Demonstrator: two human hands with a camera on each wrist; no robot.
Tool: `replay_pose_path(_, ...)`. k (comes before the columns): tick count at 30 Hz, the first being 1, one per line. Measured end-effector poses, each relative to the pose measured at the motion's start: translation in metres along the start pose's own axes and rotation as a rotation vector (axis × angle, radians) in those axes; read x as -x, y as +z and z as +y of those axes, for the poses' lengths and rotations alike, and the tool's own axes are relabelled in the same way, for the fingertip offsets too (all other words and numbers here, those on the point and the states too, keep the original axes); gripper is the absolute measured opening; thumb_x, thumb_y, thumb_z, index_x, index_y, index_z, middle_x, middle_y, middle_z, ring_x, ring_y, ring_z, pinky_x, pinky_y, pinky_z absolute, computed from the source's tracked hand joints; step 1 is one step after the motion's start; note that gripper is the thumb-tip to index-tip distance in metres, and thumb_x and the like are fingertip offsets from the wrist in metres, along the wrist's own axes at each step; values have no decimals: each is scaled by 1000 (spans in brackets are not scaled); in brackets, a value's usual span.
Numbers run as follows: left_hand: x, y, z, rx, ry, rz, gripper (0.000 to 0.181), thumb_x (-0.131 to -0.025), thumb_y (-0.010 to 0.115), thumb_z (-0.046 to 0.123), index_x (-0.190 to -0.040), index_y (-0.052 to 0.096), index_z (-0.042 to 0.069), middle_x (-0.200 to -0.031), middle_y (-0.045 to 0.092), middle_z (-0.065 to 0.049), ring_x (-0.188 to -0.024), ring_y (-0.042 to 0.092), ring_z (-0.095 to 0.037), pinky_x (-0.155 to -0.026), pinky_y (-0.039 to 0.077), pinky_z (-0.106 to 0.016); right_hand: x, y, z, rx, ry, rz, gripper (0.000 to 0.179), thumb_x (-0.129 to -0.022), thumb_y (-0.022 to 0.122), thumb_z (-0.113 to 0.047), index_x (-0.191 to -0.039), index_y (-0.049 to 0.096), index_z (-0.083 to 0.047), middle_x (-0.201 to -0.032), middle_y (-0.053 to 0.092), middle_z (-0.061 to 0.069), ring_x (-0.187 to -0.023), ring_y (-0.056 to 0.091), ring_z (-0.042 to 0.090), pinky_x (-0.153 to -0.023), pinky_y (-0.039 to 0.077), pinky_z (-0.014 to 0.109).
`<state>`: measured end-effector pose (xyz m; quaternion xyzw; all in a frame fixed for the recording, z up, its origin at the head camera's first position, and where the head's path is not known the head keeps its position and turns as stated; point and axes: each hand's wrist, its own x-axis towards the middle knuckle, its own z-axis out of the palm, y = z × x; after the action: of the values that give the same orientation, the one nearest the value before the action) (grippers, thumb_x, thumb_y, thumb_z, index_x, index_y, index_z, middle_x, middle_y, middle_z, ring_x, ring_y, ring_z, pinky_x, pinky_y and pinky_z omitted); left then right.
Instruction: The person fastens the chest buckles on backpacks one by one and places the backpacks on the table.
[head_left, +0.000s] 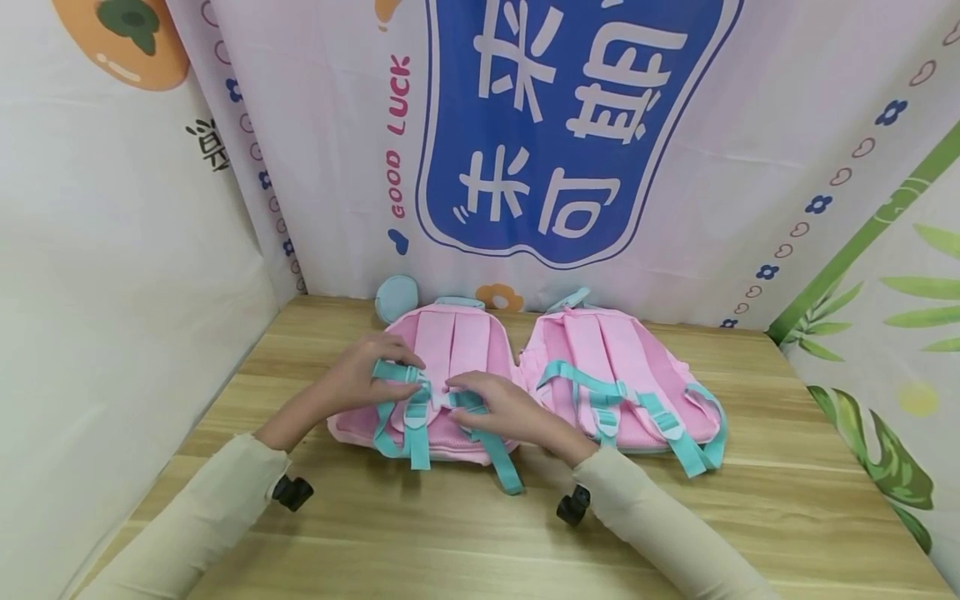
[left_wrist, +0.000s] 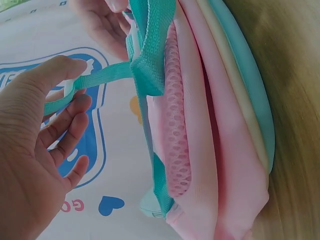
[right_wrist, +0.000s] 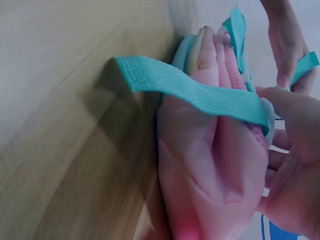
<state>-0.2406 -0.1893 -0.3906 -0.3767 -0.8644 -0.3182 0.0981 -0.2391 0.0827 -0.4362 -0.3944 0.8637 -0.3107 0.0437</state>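
A pink backpack (head_left: 470, 346) lies with its shoulder straps up and teal webbing across its lower part. My left hand (head_left: 371, 375) pinches a teal strap (left_wrist: 105, 76) between thumb and fingers and draws it away from the bag, as the left wrist view shows. Over the lower right side, my right hand (head_left: 506, 407) holds another teal strap (head_left: 467, 402) near a pale buckle, its thumb and fingers curled about it. The loose end of teal webbing (right_wrist: 170, 82) hangs over the bag's side below this hand. The right fingertips are partly hidden in the right wrist view.
A second pink backpack (head_left: 626, 350) with teal straps lies right beside the first. A round light-blue piece (head_left: 396, 300) sits at the first bag's top. Both rest on a wooden table (head_left: 420, 542), with a printed cloth (head_left: 322, 167) behind and cloths at the sides.
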Motion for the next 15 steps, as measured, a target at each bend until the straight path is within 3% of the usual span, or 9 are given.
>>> replay_pose_path(4,-1,1,0,-65,51,30,22,-78,88,17,-97,80,8,-87,72,4,-81,60,-10,-81,49,-35,-3,3,-2,76,-8,39,47,-97,70,-28,-138,61,-7,-135,67,6,-129,60,21,-111,47,38)
replay_pose_path(10,0,2,0,-186,7,4,23,-81,87,21,-100,81,10,-93,68,1,-89,57,-15,-85,46,-41,-4,12,0,213,-72,110,37,-93,72,-24,-127,69,-8,-127,72,6,-123,65,21,-107,51,37)
replay_pose_path(15,0,2,0,-219,-11,-25,24,-83,86,20,-104,81,10,-96,67,-1,-91,56,-16,-86,47,-41,-4,19,3,295,-118,170,33,-91,72,-22,-121,73,-8,-124,73,5,-119,67,20,-104,53,35)
